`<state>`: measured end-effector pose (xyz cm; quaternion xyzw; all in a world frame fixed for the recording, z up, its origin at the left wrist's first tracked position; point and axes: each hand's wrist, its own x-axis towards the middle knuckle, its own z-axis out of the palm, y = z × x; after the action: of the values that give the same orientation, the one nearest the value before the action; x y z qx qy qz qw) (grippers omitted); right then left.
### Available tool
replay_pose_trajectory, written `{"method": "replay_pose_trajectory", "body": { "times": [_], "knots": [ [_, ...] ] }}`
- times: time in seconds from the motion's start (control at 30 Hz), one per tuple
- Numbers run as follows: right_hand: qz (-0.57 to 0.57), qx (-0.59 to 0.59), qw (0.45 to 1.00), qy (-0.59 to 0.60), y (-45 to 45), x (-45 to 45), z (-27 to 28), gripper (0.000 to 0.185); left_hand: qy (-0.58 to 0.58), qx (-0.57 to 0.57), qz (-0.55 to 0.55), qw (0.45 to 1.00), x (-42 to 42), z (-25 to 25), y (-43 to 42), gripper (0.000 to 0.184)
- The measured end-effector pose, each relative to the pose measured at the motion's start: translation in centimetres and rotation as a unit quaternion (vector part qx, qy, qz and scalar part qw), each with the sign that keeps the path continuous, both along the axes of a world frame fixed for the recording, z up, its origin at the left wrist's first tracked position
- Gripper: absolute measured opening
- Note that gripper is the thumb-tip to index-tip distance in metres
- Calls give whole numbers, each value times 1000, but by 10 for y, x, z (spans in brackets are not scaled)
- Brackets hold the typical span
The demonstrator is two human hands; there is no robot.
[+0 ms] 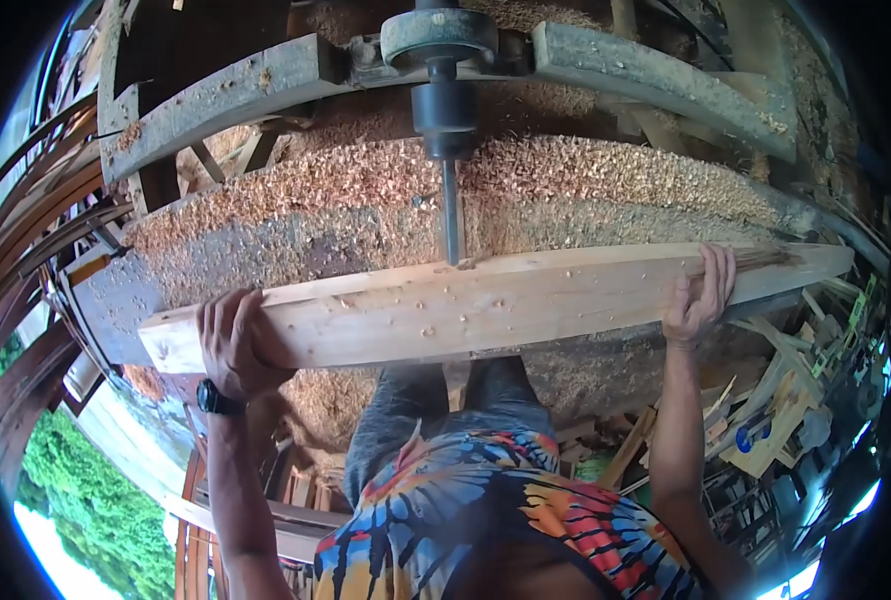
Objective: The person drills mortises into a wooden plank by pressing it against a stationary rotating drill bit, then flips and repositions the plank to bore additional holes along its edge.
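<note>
A long pale wooden beam point(545, 305) lies crosswise in front of me, with wood chips scattered on its near face. My left hand point(235, 340) wraps round the beam close to its left end, a dark watch point(217, 398) on that wrist. Toward the right end, my right hand point(700, 297) grips the beam with its fingers over the far edge. A metal drill bit point(450, 215) points down from a dark chuck point(444, 115), its tip at the beam's far edge near the middle. Whether the tip is inside the wood I cannot tell.
Wood shavings point(605, 165) are heaped along the work table point(105, 310) behind the beam. A thick timber rail point(665, 82) crosses beyond the drill. Offcuts point(780, 410) pile up at the right. Long boards point(30, 370) are stacked at the left.
</note>
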<state>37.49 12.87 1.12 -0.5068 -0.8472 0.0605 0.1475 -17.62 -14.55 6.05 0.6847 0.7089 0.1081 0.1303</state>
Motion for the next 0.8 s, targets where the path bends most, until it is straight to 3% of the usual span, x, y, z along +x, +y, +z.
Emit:
{"method": "replay_pose_trajectory", "body": {
  "times": [0.33, 0.67, 0.8],
  "knots": [
    [-2, 0, 1000, 3, 10, -8, -2, 60, -8, 0, -6, 1000, -13, -2, 8, 90],
    [-2, 3, 1000, 7, 12, -12, -2, 59, -5, -7, -22, 1000, -21, -1, 19, 81],
    [-3, 9, 1000, 8, 22, -19, -3, 60, -10, -9, -24, 1000, -36, -4, 31, 88]
  ]
}}
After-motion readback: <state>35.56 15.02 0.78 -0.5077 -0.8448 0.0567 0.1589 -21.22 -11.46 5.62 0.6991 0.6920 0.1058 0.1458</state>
